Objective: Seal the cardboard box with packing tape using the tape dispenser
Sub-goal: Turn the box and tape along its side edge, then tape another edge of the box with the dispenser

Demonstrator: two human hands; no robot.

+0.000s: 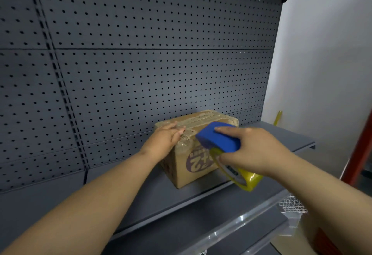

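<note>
Grey pegboard (141,63), grey shelf (181,198), white wall (322,63)

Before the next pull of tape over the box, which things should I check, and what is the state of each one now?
1. Cardboard box rests flat on the shelf: ok.
2. Left hand steadies the box at its top left edge: ok.
3. Right hand grips the blue tape dispenser: ok.
4. Yellowish tape roll sits in the dispenser: ok.
5. Tape end stuck to the box: cannot tell, the dispenser hides it.
6. Top seam fully covered: cannot tell; older wrinkled tape shows there.
</note>
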